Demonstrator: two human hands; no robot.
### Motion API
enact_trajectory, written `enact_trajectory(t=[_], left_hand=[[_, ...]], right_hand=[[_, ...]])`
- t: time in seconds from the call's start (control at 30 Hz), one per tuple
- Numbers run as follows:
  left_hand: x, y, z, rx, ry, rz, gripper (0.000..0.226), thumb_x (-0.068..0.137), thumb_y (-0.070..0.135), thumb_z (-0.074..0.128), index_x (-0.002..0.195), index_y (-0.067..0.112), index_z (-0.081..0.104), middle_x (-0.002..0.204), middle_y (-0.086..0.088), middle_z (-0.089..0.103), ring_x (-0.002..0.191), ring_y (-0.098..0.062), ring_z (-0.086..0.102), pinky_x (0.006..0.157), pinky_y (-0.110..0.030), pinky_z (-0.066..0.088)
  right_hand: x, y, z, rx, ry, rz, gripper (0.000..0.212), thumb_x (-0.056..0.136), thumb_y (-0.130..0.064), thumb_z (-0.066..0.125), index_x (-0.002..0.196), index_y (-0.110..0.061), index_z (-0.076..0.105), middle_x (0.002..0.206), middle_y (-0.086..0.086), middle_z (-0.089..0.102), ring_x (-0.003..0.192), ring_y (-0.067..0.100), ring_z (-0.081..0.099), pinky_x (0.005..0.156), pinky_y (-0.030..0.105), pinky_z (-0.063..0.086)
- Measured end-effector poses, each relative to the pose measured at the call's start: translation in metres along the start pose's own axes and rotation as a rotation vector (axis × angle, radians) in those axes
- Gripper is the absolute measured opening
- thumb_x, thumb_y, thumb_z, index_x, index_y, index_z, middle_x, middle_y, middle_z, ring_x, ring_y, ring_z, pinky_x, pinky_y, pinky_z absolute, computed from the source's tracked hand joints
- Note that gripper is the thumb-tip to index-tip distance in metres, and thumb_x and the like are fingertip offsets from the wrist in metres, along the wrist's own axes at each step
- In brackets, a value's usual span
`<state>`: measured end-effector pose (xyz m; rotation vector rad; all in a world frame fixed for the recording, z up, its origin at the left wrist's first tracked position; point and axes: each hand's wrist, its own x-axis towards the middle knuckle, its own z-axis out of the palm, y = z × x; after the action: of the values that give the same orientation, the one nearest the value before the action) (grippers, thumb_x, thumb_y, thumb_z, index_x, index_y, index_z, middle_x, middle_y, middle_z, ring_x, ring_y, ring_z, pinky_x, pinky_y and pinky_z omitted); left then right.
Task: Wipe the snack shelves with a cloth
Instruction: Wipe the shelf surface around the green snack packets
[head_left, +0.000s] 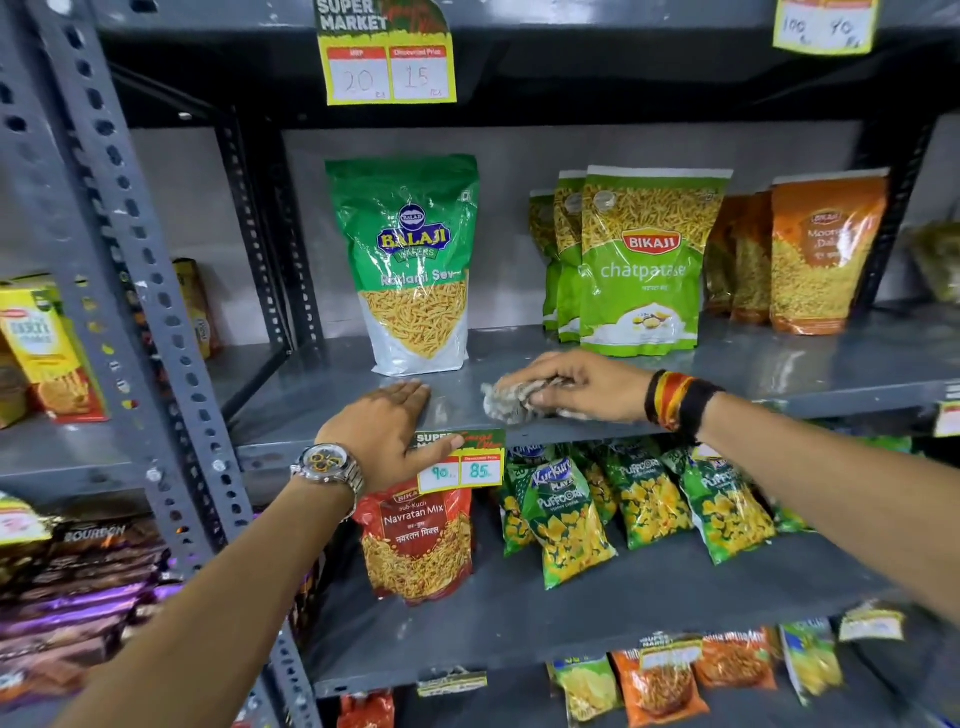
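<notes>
Two bare forearms reach up into the grey metal rack from the bottom of the view. The left hand (387, 423), a metal watch (328, 466) on its wrist, lies flat on the front lip of the middle shelf (779, 369), fingers pressed together, the thumb hooked down over the price tag (461, 461) clipped to the shelf edge at about 6 o'clock from the hand. At 3 o'clock from it, close but apart, the right hand (576, 384), with red and black bands (678, 397) around the wrist, is curled over a crumpled pale cloth (511, 402), gripping it and holding it down on the shelf surface near the front edge.

Just beyond the hands, at 12 o'clock from the left one, a green Balaji pouch (410, 265) stands upright. At 12 o'clock from the right hand stands a row of green Bikaji pouches (641, 265), and at 2 o'clock from it orange pouches (821, 254).

On the shelf below, a red Navratan Mix bag (418, 545) sits under the price tag, with green Kurkure packs (566, 519) lying to its right. Overhead, another yellow price card (387, 57) hangs at 12 o'clock.
</notes>
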<state>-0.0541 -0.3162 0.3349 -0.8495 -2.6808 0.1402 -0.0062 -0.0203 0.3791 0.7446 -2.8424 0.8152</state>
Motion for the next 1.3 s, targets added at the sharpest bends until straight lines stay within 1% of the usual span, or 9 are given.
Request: enact_trajectory(t=[0.13,0.2,0.47,0.57,0.63,0.7,0.9,1.1,1.3], left_hand=[[-0.001,0.001,-0.002,-0.018,0.01,-0.01,0.105,0.087,0.087,0.019,0.159,0.011,0.028,0.164,-0.008,0.032,0.15,-0.024,0.032,0.12,-0.038,0.027],[-0.002,0.001,-0.003,-0.032,0.007,-0.017,0.108,0.085,0.089,0.018,0.158,0.011,0.029,0.164,-0.008,0.033,0.149,-0.024,0.033,0.12,-0.038,0.028],[-0.009,0.005,-0.015,-0.075,-0.025,-0.026,0.099,0.084,0.089,0.02,0.136,0.01,0.05,0.143,-0.013,0.056,0.13,-0.032,0.054,0.106,-0.045,0.046],[-0.01,0.007,-0.02,-0.091,-0.044,-0.045,0.097,0.084,0.089,0.021,0.136,0.012,0.049,0.144,-0.011,0.056,0.128,-0.031,0.056,0.102,-0.045,0.048],[-0.01,0.018,-0.025,-0.107,-0.016,-0.035,0.092,0.088,0.083,0.029,0.14,0.01,0.048,0.147,-0.012,0.054,0.129,-0.032,0.054,0.104,-0.044,0.046],[-0.003,0.037,-0.029,-0.112,0.019,-0.018,0.093,0.089,0.082,0.03,0.146,0.009,0.045,0.15,-0.012,0.051,0.132,-0.032,0.052,0.106,-0.043,0.044],[0.051,0.111,-0.023,-0.071,0.018,0.061,0.101,0.087,0.086,0.022,0.159,0.015,0.026,0.164,-0.007,0.033,0.145,-0.027,0.04,0.115,-0.043,0.038],[0.079,0.142,-0.008,-0.02,-0.008,0.071,0.099,0.088,0.084,0.024,0.161,0.018,0.02,0.166,-0.003,0.029,0.148,-0.022,0.034,0.119,-0.039,0.031],[0.08,0.141,-0.003,-0.001,-0.02,0.055,0.1,0.087,0.086,0.02,0.162,0.019,0.018,0.166,-0.003,0.028,0.15,-0.022,0.032,0.12,-0.037,0.026]], right_hand=[[0.034,0.025,-0.01,0.054,0.205,0.201,0.035,0.095,-0.008,0.056,0.126,-0.023,0.064,0.122,0.003,0.066,0.114,0.029,0.061,0.099,0.035,0.048],[0.044,0.025,0.002,-0.007,0.227,0.267,0.035,0.095,-0.009,0.056,0.127,-0.02,0.064,0.122,0.005,0.065,0.11,0.023,0.06,0.093,0.026,0.045],[-0.011,-0.043,0.021,-0.087,0.043,0.04,0.038,0.096,-0.01,0.054,0.131,-0.025,0.062,0.114,0.001,0.058,0.106,0.013,0.055,0.094,0.022,0.042],[-0.045,-0.028,-0.023,-0.076,0.19,0.122,0.037,0.097,-0.005,0.053,0.13,-0.019,0.061,0.12,0.003,0.059,0.11,0.008,0.058,0.091,0.017,0.042],[-0.057,-0.005,-0.053,-0.076,0.283,0.191,0.038,0.097,0.0,0.05,0.13,-0.015,0.061,0.116,0.002,0.06,0.085,-0.018,0.06,0.073,0.002,0.041],[-0.062,0.019,-0.075,-0.08,0.347,0.271,0.036,0.098,-0.001,0.049,0.127,-0.015,0.064,0.112,0.003,0.065,0.067,-0.013,0.061,0.059,0.004,0.04],[-0.035,0.08,-0.093,-0.09,0.346,0.286,0.035,0.098,-0.004,0.05,0.128,-0.016,0.064,0.13,0.01,0.062,0.119,0.027,0.058,0.087,0.026,0.045],[-0.003,0.139,-0.078,-0.173,0.228,0.136,0.041,0.089,-0.005,0.06,0.119,-0.031,0.069,0.129,0.006,0.063,0.121,0.028,0.055,0.105,0.041,0.043],[0.006,0.163,-0.067,-0.063,0.156,0.075,0.041,0.094,-0.005,0.056,0.128,-0.027,0.064,0.144,0.009,0.053,0.133,0.024,0.048,0.104,0.023,0.035]])
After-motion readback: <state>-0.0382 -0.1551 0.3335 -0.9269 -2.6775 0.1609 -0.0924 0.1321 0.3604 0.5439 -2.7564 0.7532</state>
